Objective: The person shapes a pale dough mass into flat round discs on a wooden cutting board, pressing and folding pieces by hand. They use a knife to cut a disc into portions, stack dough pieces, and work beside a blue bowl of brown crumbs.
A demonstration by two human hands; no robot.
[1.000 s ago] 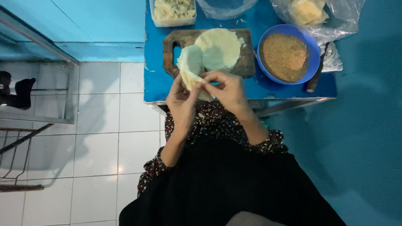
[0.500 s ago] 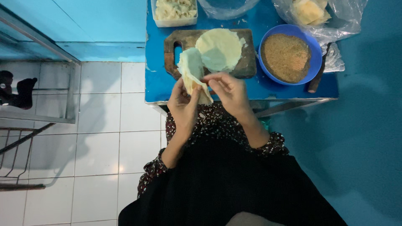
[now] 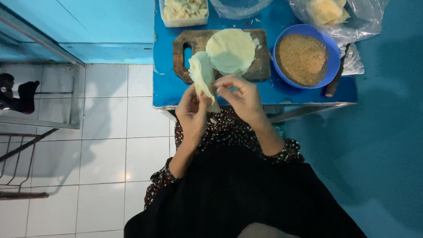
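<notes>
Both hands (image 3: 220, 103) pinch folded wrapper (image 3: 202, 77); filling inside hidden; tub (image 3: 184, 12) cropped.

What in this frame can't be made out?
Head view only:
- Clear container and plastic bag: cut off by the top edge.
- Left hand palm and its grip on the pale folded wrapper: hidden by the wrapper and hand.
- What the wrapper encloses: hidden by its fold.
- Dark handle end: under the blue bowl.

Worn wooden board (image 3: 260, 66), glossy plastic bowl (image 3: 276, 48).
</notes>
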